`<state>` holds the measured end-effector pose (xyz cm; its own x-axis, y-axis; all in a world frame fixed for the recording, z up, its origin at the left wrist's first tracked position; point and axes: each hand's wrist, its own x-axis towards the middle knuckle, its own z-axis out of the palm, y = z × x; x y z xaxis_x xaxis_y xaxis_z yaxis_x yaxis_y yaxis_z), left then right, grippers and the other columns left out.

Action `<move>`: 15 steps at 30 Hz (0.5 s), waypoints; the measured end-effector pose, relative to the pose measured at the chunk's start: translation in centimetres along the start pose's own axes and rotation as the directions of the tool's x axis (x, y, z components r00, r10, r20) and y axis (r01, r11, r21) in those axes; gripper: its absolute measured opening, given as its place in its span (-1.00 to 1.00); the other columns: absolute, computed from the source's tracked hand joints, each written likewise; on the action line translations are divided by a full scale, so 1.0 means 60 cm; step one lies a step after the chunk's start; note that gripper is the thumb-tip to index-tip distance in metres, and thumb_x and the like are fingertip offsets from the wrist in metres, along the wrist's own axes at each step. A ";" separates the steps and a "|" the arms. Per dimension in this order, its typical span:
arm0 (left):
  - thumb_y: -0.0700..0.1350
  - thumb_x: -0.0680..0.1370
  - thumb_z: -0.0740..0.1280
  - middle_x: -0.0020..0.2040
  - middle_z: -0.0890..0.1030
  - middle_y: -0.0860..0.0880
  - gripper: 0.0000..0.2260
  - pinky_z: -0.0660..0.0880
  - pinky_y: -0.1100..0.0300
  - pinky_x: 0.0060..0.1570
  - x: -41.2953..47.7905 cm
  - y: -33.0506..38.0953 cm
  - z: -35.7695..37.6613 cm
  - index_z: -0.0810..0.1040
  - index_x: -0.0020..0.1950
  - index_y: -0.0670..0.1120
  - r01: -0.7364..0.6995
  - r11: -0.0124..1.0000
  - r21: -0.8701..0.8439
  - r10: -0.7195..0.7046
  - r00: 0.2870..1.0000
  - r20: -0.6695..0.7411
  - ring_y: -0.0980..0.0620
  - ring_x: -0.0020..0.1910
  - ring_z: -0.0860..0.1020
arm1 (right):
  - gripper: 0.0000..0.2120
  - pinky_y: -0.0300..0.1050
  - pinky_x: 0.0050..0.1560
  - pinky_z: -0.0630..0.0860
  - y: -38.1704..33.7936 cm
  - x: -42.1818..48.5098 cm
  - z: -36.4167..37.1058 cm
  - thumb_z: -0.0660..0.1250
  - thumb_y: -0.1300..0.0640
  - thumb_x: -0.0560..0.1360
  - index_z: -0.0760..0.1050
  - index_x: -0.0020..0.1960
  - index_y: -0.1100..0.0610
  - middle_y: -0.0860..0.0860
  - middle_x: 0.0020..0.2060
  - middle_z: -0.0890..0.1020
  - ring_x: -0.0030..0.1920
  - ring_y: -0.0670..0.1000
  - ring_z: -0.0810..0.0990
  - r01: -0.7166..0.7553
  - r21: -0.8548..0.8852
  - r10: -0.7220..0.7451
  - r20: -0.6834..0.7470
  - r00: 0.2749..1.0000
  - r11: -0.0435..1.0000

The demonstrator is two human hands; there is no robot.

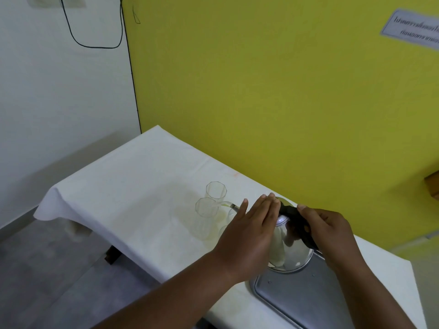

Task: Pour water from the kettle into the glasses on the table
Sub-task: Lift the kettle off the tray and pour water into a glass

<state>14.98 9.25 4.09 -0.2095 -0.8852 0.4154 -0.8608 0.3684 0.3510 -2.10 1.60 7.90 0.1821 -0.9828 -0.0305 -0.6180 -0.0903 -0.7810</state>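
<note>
Kettle of polished steel with a black handle [288, 243], tipped toward ten o'clock above the edge of a metal tray [297, 298] on the white-clothed table [133, 186], its spout [231, 205] at the rim of the nearer clear faceted glass [206, 207]. Right hand [332, 231] curls closed around the handle; left hand [249, 233] lies flat on the lid, fingers pressed together. Second glass [216, 190], just beyond at twelve o'clock, appears empty; pouring judged barely begun, fill levels too faint to tell.

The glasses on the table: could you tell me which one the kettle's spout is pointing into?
The nearer glass: the kettle spout reaches its rim, while the farther glass stands behind it, clear of the spout.
</note>
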 end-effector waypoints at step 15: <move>-0.28 0.39 0.29 0.53 0.16 -0.22 -0.27 0.12 -0.17 0.43 0.003 0.009 -0.009 0.06 0.52 -0.26 0.004 0.998 -0.061 -0.007 0.999 -0.036 -0.14 0.51 0.08 | -0.30 -0.04 -0.27 0.37 -0.013 0.005 -0.017 0.23 -0.32 0.37 0.59 -0.31 0.38 0.34 -0.41 0.64 -0.45 0.05 0.40 -0.005 0.022 0.005 -0.011 1.000 1.000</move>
<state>14.73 9.47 4.81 -0.1871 -0.8769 0.4428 -0.8318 0.3812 0.4034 -2.34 1.24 9.16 0.1704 -0.9850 -0.0278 -0.6023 -0.0818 -0.7941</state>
